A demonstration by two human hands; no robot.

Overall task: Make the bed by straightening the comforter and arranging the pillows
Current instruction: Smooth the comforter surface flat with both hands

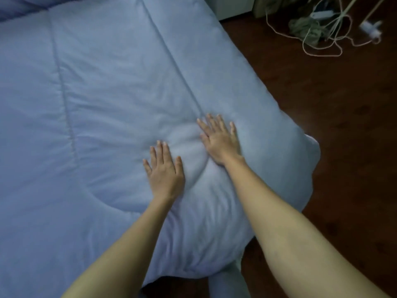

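A light blue quilted comforter [103, 100] covers the bed and fills most of the head view. Its near right corner hangs over the bed's edge toward the floor. My left hand [165, 168] lies flat, palm down, on the comforter with fingers spread. My right hand [221, 138] presses flat on the cloth a little farther away and to the right, fingers apart. A puffed bulge of fabric sits between the two hands. Neither hand holds anything. No pillow is in view.
Dark wooden floor [322, 104] runs along the right side of the bed. A tangle of white cables [326, 37] and a greenish cloth heap [305, 29] lie on the floor at the top right, beside a pale piece of furniture [234, 7].
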